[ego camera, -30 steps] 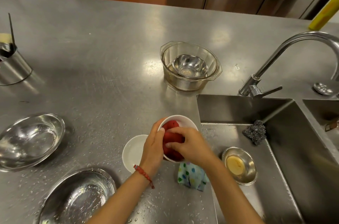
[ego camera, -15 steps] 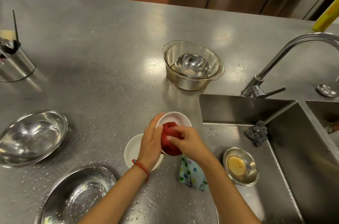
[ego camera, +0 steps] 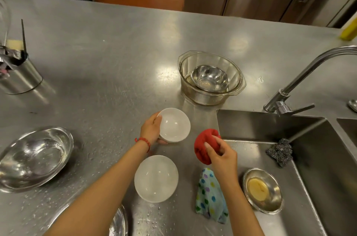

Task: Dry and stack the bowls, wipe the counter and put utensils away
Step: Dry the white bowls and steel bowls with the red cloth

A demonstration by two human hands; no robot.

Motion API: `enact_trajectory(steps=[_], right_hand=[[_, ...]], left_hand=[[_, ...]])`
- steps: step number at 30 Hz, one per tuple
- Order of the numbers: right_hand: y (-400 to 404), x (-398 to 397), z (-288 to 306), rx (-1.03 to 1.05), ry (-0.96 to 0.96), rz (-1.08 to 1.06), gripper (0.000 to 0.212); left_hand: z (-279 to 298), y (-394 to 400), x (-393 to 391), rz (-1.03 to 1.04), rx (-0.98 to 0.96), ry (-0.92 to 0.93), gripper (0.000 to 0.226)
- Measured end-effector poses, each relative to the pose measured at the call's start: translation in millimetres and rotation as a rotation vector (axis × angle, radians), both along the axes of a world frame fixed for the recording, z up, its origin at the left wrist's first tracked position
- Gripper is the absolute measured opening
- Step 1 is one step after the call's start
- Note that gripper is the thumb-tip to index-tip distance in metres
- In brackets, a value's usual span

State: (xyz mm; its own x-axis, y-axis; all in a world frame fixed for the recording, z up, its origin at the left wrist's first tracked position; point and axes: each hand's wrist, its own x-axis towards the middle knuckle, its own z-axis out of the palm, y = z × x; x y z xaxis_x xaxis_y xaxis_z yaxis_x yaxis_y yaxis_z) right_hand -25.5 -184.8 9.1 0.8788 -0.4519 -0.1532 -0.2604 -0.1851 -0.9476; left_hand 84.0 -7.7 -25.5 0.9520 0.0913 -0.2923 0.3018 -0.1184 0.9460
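Note:
My left hand (ego camera: 151, 130) grips the left rim of a small white bowl (ego camera: 174, 125), held upright just above the steel counter (ego camera: 100, 73). To its right, my right hand (ego camera: 222, 155) clutches a bunched red cloth (ego camera: 203, 144), clear of the bowl. A second white bowl (ego camera: 156, 178) sits on the counter below my left wrist. A glass bowl (ego camera: 209, 77) further back holds a small steel bowl (ego camera: 209, 78). Two wet steel bowls lie at the left, one large (ego camera: 33, 158) and one at the bottom edge (ego camera: 118, 224).
A polka-dot cloth (ego camera: 209, 197) lies crumpled by the sink edge. On the sink's drainer sit a small steel dish (ego camera: 261, 190) with a yellow piece and a steel scourer (ego camera: 280, 151). The faucet (ego camera: 301, 79) arches at right. A steel utensil holder (ego camera: 18, 75) stands far left. Water drops speckle the counter.
My right hand has pulled the red cloth out of the white bowl and moved right. My left hand has carried the bowl away from me, uncovering the second white bowl.

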Motion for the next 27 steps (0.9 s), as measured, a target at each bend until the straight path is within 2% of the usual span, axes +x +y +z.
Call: enact_trajectory(steps=[3, 7, 13, 20, 22, 24, 27], right_hand=[[-0.2, 1.1, -3.9, -0.003, 0.005, 0.003, 0.036], [-4.7, 2.1, -7.4, 0.008, 0.011, 0.011, 0.039], [1.2, -1.0, -12.7, 0.025, 0.013, 0.034, 0.039], [12.2, -12.8, -14.5, 0.045, 0.026, 0.079, 0.036], [14.8, -16.8, -14.7, 0.054, 0.024, 0.096, 0.035], [19.1, -21.6, -14.9, 0.051, 0.038, 0.111, 0.037], [26.3, -29.1, -15.9, 0.055, 0.041, 0.134, 0.039]], left_hand=[[-13.7, 3.6, 7.9, -0.033, 0.088, -0.021, 0.031], [-27.9, 9.8, 11.0, -0.071, 0.08, 0.089, 0.033], [-35.5, 15.0, 5.8, -0.097, 0.079, 0.11, 0.033], [-32.2, 49.0, -23.2, -0.125, 0.284, 0.104, 0.037], [-29.2, 61.6, -43.0, -0.19, 0.312, 0.093, 0.027], [-27.5, 73.0, -63.4, -0.343, 0.283, 0.129, 0.016], [-22.2, 80.0, -82.8, -0.5, 0.171, 0.264, 0.016]])
